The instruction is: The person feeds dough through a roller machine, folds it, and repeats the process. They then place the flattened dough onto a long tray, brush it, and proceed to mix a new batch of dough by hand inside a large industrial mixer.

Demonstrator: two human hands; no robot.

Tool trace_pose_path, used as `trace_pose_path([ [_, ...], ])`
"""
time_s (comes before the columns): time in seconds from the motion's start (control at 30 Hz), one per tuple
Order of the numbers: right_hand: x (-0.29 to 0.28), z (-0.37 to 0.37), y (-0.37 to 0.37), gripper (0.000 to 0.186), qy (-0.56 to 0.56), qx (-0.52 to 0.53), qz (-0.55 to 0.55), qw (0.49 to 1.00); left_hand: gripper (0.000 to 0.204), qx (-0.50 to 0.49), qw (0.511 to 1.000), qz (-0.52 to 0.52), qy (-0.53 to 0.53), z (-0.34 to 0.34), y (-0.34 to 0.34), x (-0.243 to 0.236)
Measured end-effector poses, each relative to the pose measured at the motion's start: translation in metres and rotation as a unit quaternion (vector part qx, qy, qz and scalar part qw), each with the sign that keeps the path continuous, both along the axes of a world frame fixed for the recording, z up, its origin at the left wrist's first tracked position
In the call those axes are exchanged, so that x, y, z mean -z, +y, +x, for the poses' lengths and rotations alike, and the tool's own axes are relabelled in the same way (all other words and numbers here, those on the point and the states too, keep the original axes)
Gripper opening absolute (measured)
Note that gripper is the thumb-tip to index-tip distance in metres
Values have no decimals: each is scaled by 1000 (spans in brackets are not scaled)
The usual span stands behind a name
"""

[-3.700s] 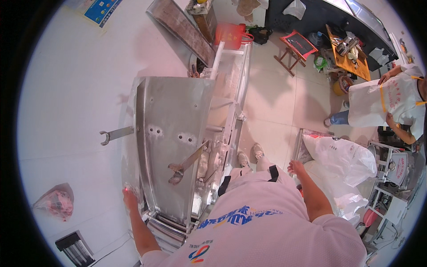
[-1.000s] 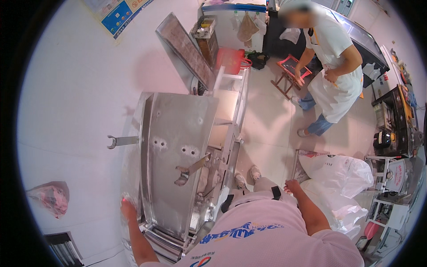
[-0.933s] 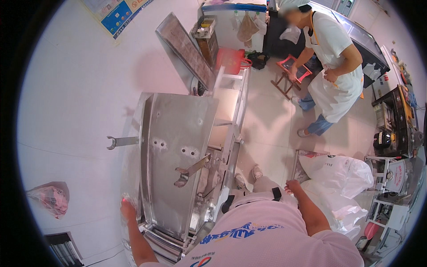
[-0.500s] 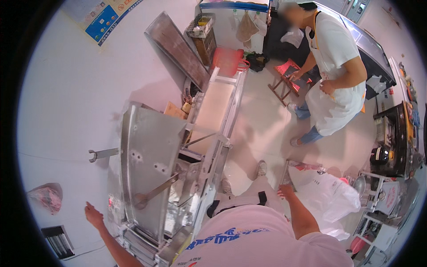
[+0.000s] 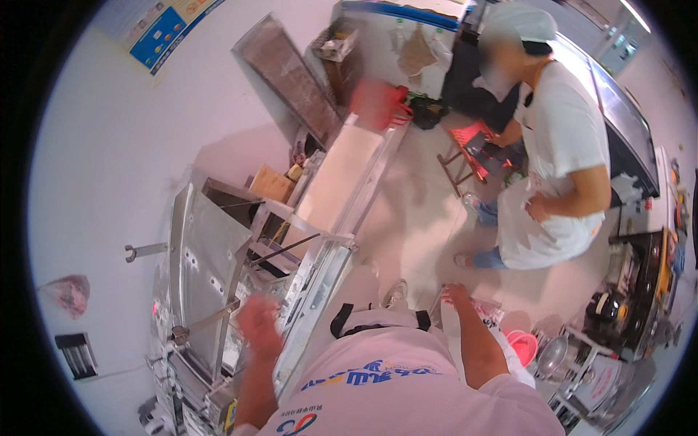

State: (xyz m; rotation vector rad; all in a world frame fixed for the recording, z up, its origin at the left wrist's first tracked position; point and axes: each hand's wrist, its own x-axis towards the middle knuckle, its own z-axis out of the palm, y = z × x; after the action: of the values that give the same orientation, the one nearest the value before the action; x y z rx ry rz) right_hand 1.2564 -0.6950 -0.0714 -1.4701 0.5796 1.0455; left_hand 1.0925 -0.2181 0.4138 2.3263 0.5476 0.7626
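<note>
As the left hand [image 5: 259, 323] shows only as a blur, its grip cannot be read: nothing clear in the fingers, but holding or not, cannot tell. Just to its left, a fork-ended metal bar [image 5: 211, 318] juts from a grey metal panel [image 5: 200, 265]. Hand and near end of bar look very close; touching or apart, not certain. Panel stands tilted, left of and beyond the left hand; a second forked bar [image 5: 147, 251] sticks out past its far-left edge.

Machine frame [image 5: 309, 309] runs close on the right of the left hand; pale flat bed [image 5: 340, 178] stretches away beyond it, red bag [image 5: 373, 105] at the far end.

Right hand [image 5: 456, 294] hangs well apart from the machine, fingers partly curled, no object visible in it; whether fully closed, cannot tell. Pink basin [image 5: 522, 347] and metal bowl [image 5: 556, 356] lie to its right. Beyond it, a co-worker [image 5: 560, 145] in white bends over a folding stool [image 5: 465, 149].

Judgement: step in hand looks like left-hand work around the machine, right hand idle. A next move at the bar would call for a clear view of it and a settled left hand.
</note>
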Motion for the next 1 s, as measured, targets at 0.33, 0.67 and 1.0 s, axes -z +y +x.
trace_pose_path([
  [0.33, -29, 153, 6, 42, 69, 40, -42, 996, 19, 16, 908, -314, 276, 196, 7, 238],
  [0.67, -111, 289, -1, 30, 47, 46, -160, 985, 26, 26, 868, -343, 358, 354, 71, 331],
  [1.0, 12, 478, -12, 27, 164, 18, 93, 982, 15, -127, 795, -494, 329, 365, 48, 336],
])
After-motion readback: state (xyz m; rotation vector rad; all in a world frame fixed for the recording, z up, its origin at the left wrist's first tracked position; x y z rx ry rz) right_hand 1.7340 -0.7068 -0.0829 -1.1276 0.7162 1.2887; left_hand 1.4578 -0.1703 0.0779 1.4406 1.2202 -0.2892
